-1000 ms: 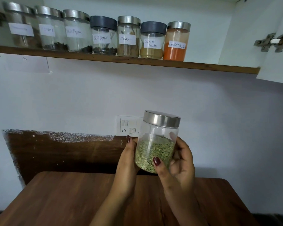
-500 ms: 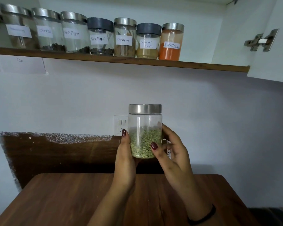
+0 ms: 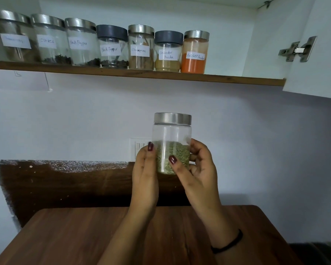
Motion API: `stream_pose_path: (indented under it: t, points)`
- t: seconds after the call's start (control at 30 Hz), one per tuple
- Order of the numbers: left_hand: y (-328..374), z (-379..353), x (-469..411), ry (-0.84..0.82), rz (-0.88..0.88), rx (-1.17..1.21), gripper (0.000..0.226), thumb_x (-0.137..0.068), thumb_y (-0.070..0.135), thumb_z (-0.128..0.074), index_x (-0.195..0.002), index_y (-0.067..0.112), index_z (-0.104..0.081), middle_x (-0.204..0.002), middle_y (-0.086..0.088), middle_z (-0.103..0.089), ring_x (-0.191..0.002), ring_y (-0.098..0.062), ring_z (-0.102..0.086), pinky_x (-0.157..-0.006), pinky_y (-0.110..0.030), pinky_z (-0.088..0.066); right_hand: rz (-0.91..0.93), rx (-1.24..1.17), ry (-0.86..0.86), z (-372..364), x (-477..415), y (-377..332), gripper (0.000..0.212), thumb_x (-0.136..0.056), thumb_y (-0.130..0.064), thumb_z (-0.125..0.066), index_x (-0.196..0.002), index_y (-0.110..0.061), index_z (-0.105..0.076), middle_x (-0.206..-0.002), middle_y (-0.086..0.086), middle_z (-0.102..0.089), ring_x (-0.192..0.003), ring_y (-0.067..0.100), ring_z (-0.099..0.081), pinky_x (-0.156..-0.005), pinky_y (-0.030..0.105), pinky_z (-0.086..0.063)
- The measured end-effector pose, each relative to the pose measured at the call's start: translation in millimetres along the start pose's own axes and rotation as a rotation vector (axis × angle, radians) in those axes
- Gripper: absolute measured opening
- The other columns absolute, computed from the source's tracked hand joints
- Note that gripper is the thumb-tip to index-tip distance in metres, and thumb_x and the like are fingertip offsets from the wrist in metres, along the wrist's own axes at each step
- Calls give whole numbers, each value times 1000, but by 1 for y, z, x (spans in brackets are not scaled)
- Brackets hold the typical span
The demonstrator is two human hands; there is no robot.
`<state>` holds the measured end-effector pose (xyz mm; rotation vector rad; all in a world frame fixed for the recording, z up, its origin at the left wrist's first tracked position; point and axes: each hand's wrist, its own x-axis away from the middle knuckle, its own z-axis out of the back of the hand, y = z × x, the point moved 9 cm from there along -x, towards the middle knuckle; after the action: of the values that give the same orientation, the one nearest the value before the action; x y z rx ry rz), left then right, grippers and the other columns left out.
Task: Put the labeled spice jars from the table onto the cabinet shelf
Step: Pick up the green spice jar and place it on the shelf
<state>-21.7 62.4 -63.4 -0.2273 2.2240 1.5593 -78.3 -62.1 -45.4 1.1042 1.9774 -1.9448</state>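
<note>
A clear jar (image 3: 172,134) with a steel lid and greenish seeds in its lower half is held upright above the wooden table (image 3: 75,236). My left hand (image 3: 144,173) grips its left side and my right hand (image 3: 198,169) grips its right side, thumb across the front. No label shows on the side facing me. On the cabinet shelf (image 3: 237,80) above stand several labeled jars in a row, ending on the right with the red chilli powder jar (image 3: 194,52) beside the coriander powder jar (image 3: 167,51).
An open white cabinet door (image 3: 317,54) with a metal hinge (image 3: 296,49) hangs at the upper right. Bare shelf lies to the right of the red jar. A wall socket (image 3: 139,148) sits behind the hands. A dark wooden panel (image 3: 65,184) backs the table.
The jar has gone from tilted to upright and risen a little, both hands still on it. The view has shifted slightly up toward the shelf.
</note>
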Motion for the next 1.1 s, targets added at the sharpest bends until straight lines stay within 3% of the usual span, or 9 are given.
stream_pose_path:
  t: [0.13, 0.37, 0.53, 0.63, 0.7, 0.8, 0.87, 0.97, 1.1]
  points:
    - [-15, -1, -9, -116, 181, 172, 72, -92, 63, -32, -129, 9, -61, -126, -16, -67, -122, -29, -61, -111, -53, -40, -48, -182, 4, 3, -1, 4, 51, -76, -16, -73, -125, -13, -56, -114, 3, -66, -99, 6, -69, -77, 17, -54]
    - [-21, -17, -7, -234, 277, 312, 69, -96, 62, -29, -138, 13, -53, -135, -19, -60, -130, -33, -54, -110, -49, -39, -60, -275, 17, -4, -1, 10, 56, -71, -34, -72, -121, -18, -54, -107, 2, -73, -103, 17, -70, -84, 25, -56]
    - [-21, -15, -8, -180, 256, 304, 62, -102, 54, -23, -134, 13, -57, -129, -18, -64, -124, -32, -59, -108, -50, -42, 22, -44, 4, -1, -4, 8, 44, -79, -43, -67, -115, -20, -56, -112, 0, -67, -99, 22, -68, -82, 33, -57]
    - [-18, -9, -9, -111, 220, 248, 59, -98, 56, -29, -133, 18, -58, -126, -14, -67, -121, -29, -62, -110, -53, -41, 101, 177, 8, 4, -7, 2, 39, -85, -50, -58, -118, -28, -58, -124, -3, -58, -111, 22, -59, -82, 22, -51]
    - [-14, -5, -10, -59, 177, 208, 48, -100, 52, -31, -117, 28, -69, -117, -8, -72, -114, -24, -66, -107, -52, -44, 129, 245, -5, 6, -7, -1, 40, -85, -53, -57, -118, -30, -57, -126, -4, -56, -116, 18, -56, -80, 14, -48]
    - [-3, -5, -11, -30, 84, 71, 48, -104, 47, -30, -91, 38, -75, -103, -1, -75, -103, -19, -69, -101, -51, -49, 133, 271, 11, 6, -5, -6, 62, -76, -69, -62, -122, -29, -53, -124, -6, -56, -106, 13, -60, -71, 14, -51]
    - [7, -6, -10, 2, -5, -8, 45, -101, 51, -33, -97, 27, -71, -100, -4, -73, -97, -18, -69, -95, -48, -53, 151, 276, 14, 1, -3, -11, 71, -70, -67, -68, -124, -23, -51, -122, -9, -56, -104, 10, -61, -68, 13, -51]
    - [18, -11, -6, 16, -93, -48, 55, -98, 54, -38, -102, 5, -62, -93, -12, -67, -85, -20, -67, -77, -33, -55, 162, 241, 23, -2, -3, -14, 66, -71, -49, -74, -124, -18, -50, -113, -20, -58, -100, 2, -63, -69, 10, -50]
    - [24, -21, -3, -45, -135, -67, 47, -91, 49, -42, -102, 8, -62, -87, 3, -70, -79, -3, -67, -67, -15, -51, 117, 130, 39, 4, -4, -12, 58, -70, -42, -75, -119, -21, -52, -106, -22, -64, -93, 3, -68, -69, 13, -53]
